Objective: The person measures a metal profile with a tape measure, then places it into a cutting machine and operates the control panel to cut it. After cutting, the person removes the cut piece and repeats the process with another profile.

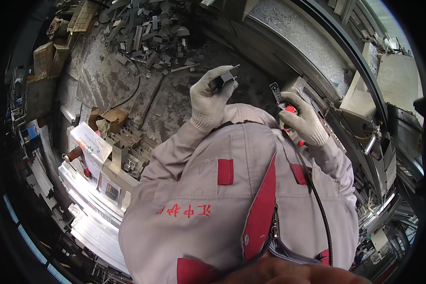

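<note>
Both of my hands wear pale knitted gloves and are raised in front of my grey jacket. My left hand (208, 99) is closed round a short dark grey metal profile piece (227, 77), its cut end showing above the fingers. To the right, my right hand (306, 119) grips a small red and black tool (290, 109). A dark flat strip with markings or slots sticks up from it past the thumb. The palm hides the rest, so I cannot tell its exact kind. The two held things are apart.
A heap of grey metal offcuts (149, 38) lies on the floor ahead. At right runs a machine bed (298, 45) strewn with chips, behind a long dark rail (352, 52). Stacked profiles (137, 146), a white carton (91, 144) and a dark calculator-like device (111, 191) stand at left.
</note>
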`<state>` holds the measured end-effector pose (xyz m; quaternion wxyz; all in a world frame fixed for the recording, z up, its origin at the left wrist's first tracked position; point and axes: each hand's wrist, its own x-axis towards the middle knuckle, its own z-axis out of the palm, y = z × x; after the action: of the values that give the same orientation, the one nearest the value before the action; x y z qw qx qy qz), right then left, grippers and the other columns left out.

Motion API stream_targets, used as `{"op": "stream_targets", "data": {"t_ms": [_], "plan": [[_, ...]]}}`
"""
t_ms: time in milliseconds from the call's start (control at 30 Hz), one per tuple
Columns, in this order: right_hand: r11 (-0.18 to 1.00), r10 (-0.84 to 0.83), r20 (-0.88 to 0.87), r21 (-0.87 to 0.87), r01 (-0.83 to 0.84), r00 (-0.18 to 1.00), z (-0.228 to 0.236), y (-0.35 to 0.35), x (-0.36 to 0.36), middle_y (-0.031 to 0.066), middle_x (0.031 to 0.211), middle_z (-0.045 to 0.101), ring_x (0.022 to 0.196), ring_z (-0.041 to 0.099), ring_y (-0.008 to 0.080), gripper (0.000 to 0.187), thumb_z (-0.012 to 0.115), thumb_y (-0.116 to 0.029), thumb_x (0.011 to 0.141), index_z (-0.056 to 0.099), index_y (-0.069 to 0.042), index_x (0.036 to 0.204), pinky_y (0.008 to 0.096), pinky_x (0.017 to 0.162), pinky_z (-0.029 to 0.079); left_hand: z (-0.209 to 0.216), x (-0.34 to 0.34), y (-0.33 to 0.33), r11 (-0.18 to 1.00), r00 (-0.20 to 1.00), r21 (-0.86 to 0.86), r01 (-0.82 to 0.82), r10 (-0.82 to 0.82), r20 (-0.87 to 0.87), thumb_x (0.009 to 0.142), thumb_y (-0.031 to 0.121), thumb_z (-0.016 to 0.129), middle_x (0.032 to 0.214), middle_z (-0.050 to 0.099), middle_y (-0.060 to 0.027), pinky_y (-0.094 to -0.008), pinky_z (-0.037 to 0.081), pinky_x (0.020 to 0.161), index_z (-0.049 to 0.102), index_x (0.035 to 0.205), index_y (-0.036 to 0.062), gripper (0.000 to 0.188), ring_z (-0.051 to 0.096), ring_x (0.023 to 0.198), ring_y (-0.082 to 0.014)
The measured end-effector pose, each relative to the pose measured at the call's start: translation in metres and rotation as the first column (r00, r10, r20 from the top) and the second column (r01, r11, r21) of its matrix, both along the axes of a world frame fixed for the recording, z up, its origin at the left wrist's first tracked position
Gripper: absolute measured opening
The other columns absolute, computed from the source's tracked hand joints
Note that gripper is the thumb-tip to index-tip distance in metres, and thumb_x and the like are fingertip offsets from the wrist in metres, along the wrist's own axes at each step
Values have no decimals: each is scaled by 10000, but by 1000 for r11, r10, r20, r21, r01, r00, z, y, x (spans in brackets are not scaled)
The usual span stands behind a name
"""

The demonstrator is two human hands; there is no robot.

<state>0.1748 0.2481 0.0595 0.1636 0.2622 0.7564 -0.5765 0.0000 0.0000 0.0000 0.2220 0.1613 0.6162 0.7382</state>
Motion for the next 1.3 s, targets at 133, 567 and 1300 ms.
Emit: {"op": "stream_targets", "data": {"t_ms": [133, 567, 1300], "plan": [[997, 68, -112, -19, -71, 991, 53, -29, -29, 105, 1239, 751, 1121, 692, 160, 555, 747, -192, 982, 661, 19, 1489, 338, 1033, 558, 8, -12, 0, 970, 918, -112, -215, 161, -363, 952, -71, 855, 1245, 813, -112, -340, 643, 976, 797, 1331, 32, 396, 788, 1105, -183], [972, 143, -44, 192, -132, 989, 76, -42, -79, 267, 1023, 812, 981, 826, 379, 600, 724, -367, 970, 714, 48, 1403, 433, 906, 637, 2, -22, 14, 982, 665, -119, -146, 9, -746, 908, -145, 793, 1341, 798, -189, -377, 623, 1047, 762, 1426, 15, 543, 799, 1200, -288], [930, 159, 57, 326, -169, 986, 55, -47, -94, 273, 1151, 823, 1081, 820, 426, 634, 702, -437, 974, 733, -3, 1435, 482, 1010, 650, -18, -29, 18, 971, 671, -140, -192, 26, -741, 935, -107, 825, 1335, 807, -176, -371, 668, 969, 747, 1470, 44, 561, 819, 1155, -281]]}}
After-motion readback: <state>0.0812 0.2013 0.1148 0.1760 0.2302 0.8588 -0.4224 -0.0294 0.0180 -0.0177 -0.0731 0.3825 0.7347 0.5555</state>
